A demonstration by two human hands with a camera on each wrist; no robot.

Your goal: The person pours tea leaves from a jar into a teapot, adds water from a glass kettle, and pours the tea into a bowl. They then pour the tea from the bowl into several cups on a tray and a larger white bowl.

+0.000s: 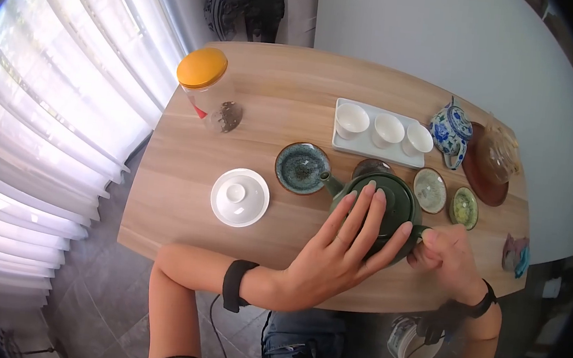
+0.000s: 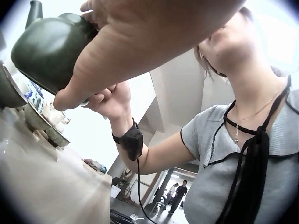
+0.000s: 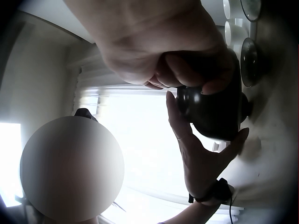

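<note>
Above the table's near half hangs a dark green teapot (image 1: 400,200), its spout pointing left over the rim of a blue-glazed bowl (image 1: 301,168). My right hand (image 1: 450,255) grips the teapot's handle, fingers curled round it. Across the lid lies my left hand (image 1: 337,256), its fingers long and spread; the right wrist view shows its thumb against the pot's side. Partly hidden behind the teapot is a dark bowl (image 1: 372,166). To its right stand a pale speckled bowl (image 1: 430,191) and a small green bowl (image 1: 464,208).
A white lidded bowl (image 1: 240,199) stands left; behind it, a clear jar (image 1: 211,99) with a yellow lid. Further back are a white tray (image 1: 362,148) with three white cups, a blue-and-white teapot (image 1: 450,129), and a glass pot (image 1: 499,155) on a reddish-brown tray (image 1: 476,176).
</note>
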